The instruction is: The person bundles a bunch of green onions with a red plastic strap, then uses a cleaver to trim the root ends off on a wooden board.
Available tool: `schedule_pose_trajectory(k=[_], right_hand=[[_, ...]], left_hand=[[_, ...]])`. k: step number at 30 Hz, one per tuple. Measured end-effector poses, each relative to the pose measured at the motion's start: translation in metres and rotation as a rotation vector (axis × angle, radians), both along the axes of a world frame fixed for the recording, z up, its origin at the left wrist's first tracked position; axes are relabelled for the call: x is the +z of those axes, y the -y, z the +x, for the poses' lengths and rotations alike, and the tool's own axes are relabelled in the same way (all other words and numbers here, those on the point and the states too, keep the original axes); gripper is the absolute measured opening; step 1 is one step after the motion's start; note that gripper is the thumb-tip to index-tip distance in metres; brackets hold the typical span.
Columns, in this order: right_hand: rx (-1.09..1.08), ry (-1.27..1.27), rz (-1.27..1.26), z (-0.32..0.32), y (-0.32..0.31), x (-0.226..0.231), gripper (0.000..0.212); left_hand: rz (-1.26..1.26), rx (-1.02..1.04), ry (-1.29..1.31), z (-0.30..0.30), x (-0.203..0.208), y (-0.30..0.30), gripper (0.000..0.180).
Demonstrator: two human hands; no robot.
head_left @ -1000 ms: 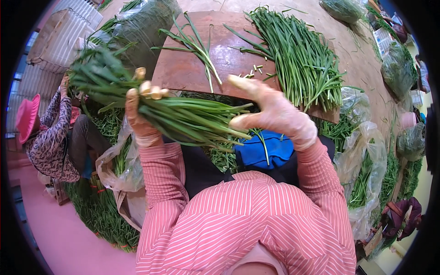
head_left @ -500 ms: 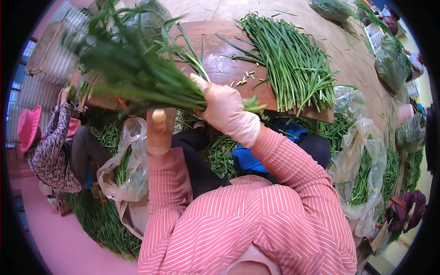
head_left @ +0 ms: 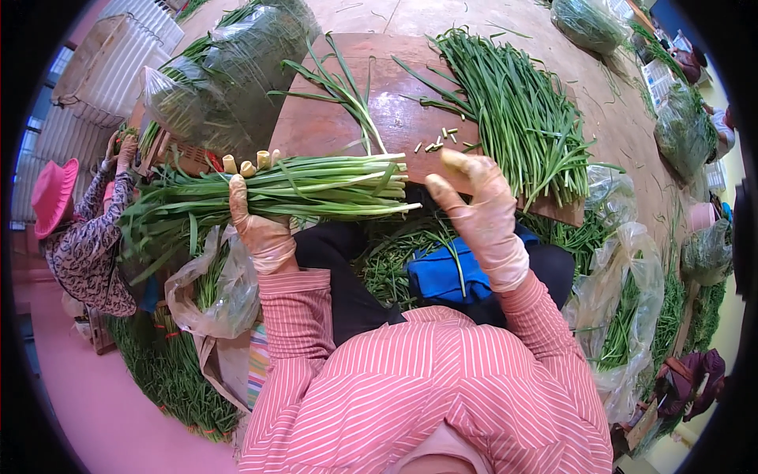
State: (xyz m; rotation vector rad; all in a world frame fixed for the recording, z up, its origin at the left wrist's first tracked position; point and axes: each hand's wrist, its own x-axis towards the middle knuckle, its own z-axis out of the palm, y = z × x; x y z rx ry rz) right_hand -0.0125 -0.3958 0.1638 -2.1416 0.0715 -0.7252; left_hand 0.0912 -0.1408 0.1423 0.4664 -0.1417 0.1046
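Hands (head_left: pixel 262 234) (head_left: pixel 491 223) apart, left clasping stalks (head_left: pixel 339 188), right half-curled

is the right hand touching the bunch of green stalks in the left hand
Apart: the head view shows a dark gap between the right hand and the nearest ends of the green bunch.

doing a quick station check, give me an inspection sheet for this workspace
Surface: reddish-brown wooden board, partly covered
Job's things: bundle of long green leafy stalks with pale ends; larger pile of similar green stalks on the board's right
Clutter: short pale-green stem pieces and a few loose green stalks on the board
Hands: thin-gloved left hand grips the bundle; thin-gloved right hand open near its pale ends
Cables: nothing seen
Surroundings: clear plastic bag of greens; person in bright-pink brimmed hat
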Motion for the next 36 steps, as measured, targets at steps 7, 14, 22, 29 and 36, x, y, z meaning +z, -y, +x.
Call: schedule_pose_trajectory(k=[7, 14, 22, 29, 36], right_hand=[[0.159, -0.502, 0.299, 0.02, -0.017, -0.027, 0.038], [0.077, -0.78, -0.299, -0.025, 0.052, -0.06, 0.032], [0.169, -0.148, -0.279, 0.012, 0.013, 0.001, 0.062], [0.537, -0.527, 0.335, 0.034, -0.018, -0.014, 0.034], [0.423, -0.364, 0.315, 0.005, 0.002, -0.055, 0.024]], left_hand=[[0.056, -0.124, 0.198, -0.021, 0.023, 0.022, 0.026], [-0.079, -0.125, 0.365, -0.001, 0.022, -0.023, 0.024], [-0.155, -0.325, 0.422, -0.002, 0.01, -0.014, 0.027], [-0.208, -0.447, 0.415, -0.006, 0.011, -0.004, 0.03], [-0.244, -0.315, 0.417, 0.0, 0.012, -0.028, 0.031]])
